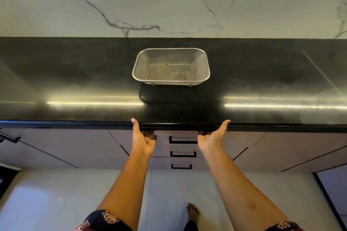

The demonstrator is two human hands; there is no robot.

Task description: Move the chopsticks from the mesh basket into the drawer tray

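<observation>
Rectangular steel mesh basket (pixel 170 56) sits mid black stone countertop (pixel 75 73). Chopsticks out of sight. Left hand (pixel 142 140), right hand (pixel 211 139) at countertop front edge beside pale top drawer (pixel 183 135): thumbs up, fingers tucked beneath, cannot tell grip.

**Domestic kitchen.** A polished black stone countertop (pixel 75 80) spans the view. Behind it rises a white, grey-veined marble backsplash (pixel 169 2); on it stands a rectangular steel mesh basket (pixel 144 60); beneath it are pale cabinet drawers (pixel 161 163) with black bar handles (pixel 183 154).
</observation>
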